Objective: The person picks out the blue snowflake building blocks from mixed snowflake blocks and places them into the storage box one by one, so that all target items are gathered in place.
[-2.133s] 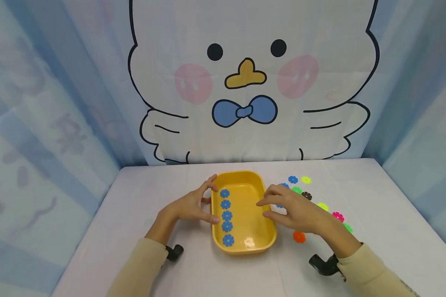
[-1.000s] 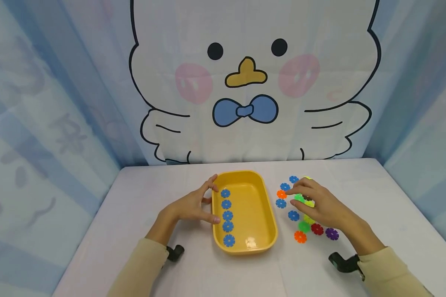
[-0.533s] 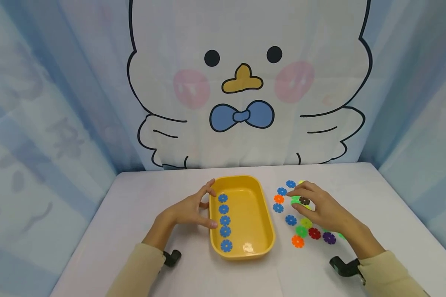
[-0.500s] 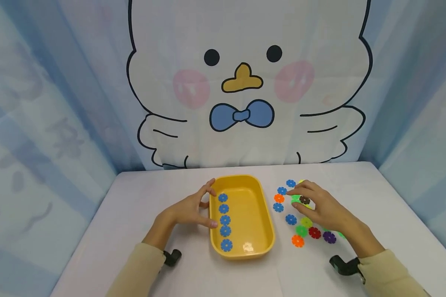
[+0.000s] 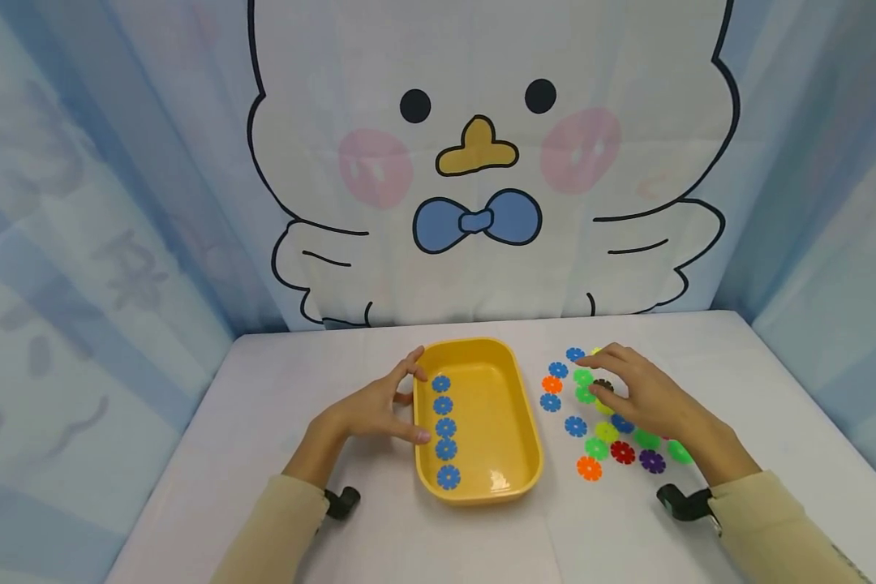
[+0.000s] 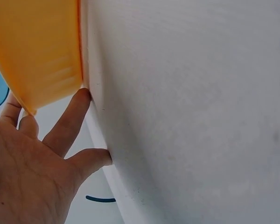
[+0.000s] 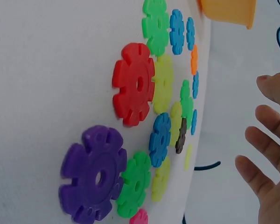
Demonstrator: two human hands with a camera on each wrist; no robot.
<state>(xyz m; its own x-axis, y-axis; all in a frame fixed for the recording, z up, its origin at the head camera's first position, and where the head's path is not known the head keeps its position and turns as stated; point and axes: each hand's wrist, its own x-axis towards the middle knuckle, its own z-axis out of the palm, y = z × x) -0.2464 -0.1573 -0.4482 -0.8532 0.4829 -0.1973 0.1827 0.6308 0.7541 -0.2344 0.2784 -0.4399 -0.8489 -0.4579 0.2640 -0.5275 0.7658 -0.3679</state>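
My left hand (image 5: 368, 410) holds the left side of a yellow tray (image 5: 485, 430), its thumb and a finger over the rim. In the left wrist view other fingers touch the tray's outer wall (image 6: 37, 56) and the table. A column of several blue snowflake discs (image 5: 445, 427) lies along the tray's left side. Right of the tray, my right hand (image 5: 642, 393) hovers over loose snowflake discs, thumb and fingers apart, with nothing visible between them. Nearest to it are a green disc (image 5: 582, 377) and a brown disc (image 5: 603, 386), partly hidden by the hand.
Loose discs spread right of the tray: an orange disc (image 5: 589, 468), a red disc (image 7: 134, 84), a purple disc (image 7: 94, 173) and several blue, green and yellow ones. A white cloth covers the table (image 5: 438, 543). Printed curtains (image 5: 474, 276) stand behind and beside it.
From the tray's right edge my right hand has moved right, over the loose discs, then slightly farther right with its fingers wider apart. My left hand and the blue column stay put.
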